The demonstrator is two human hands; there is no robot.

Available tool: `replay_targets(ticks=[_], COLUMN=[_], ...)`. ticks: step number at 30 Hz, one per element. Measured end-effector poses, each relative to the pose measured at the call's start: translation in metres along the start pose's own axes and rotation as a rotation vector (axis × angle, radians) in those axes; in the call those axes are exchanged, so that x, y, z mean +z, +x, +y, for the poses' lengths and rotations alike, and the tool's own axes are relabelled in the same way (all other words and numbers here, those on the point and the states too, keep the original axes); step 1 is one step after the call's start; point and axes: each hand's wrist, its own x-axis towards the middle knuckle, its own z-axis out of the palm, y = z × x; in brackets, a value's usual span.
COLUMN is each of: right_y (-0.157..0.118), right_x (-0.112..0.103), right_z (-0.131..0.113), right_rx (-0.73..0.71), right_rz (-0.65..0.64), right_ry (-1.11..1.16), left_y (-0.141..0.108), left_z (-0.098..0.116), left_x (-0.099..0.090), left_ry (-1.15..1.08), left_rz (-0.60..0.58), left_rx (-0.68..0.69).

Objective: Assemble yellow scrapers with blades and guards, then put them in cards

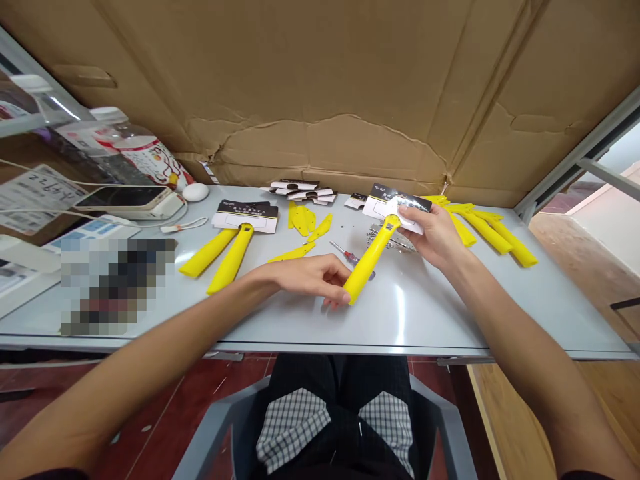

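A yellow handle [370, 263] with a black-and-white packaging card [380, 197] at its top end slants above the table in front of me. My left hand [320, 279] pinches the handle's lower end. At the upper end my right hand [433, 230] grips the card, thumb on its face. Behind the handle lie a screwdriver [344, 251], partly covered, and a heap of small metal parts [405, 241]. Two more yellow handles [229, 263] with cards rest to the left. Flat yellow pieces [303, 219] are scattered between.
Several bare yellow handles [493, 233] lie at the right. Stacked cards [303, 192] sit against the cardboard wall [320, 80]. On the left are a phone [123, 198], bottles [143, 157], a white rounded object [195, 192], cables and a blurred-out patch.
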Motion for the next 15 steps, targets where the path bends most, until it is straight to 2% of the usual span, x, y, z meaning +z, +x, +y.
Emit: replay_targets(ticks=[5,11,15], right_y=[0.001,-0.005,-0.012], right_x=[0.000,0.007,0.015], right_z=[0.002,0.010,0.024], right_rx=[-0.008,0.013,0.011], right_rz=[-0.004,-0.044,-0.117], right_ry=[-0.037,-0.061,-0.074], left_y=[-0.001,0.004,0.008], left_z=[0.001,-0.003,-0.009], left_x=[0.000,0.008,0.011], left_ry=[-0.004,-0.032,-0.162], left_rz=[0.002,0.342,0.498], left_rx=[0.015,-0.009,-0.031])
